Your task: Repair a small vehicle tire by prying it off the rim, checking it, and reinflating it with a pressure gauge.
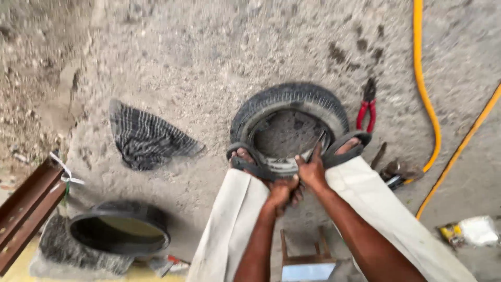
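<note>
We pin the tyre [290,112] flat on the ground under both sandals. Our left hand [283,192] and right hand [312,170] clutch its near rim; pliers [367,107] lie beside it.

Even, soft daylight over a pale concrete floor [198,52], with no glare and only faint shadows close under objects. The whole frame is slightly soft from motion blur. Blur is strongest at 4 o'clock, where a small packet [469,231] smears. Wide-lens bending curves the yellow hose [425,89] at 2 o'clock.
</note>
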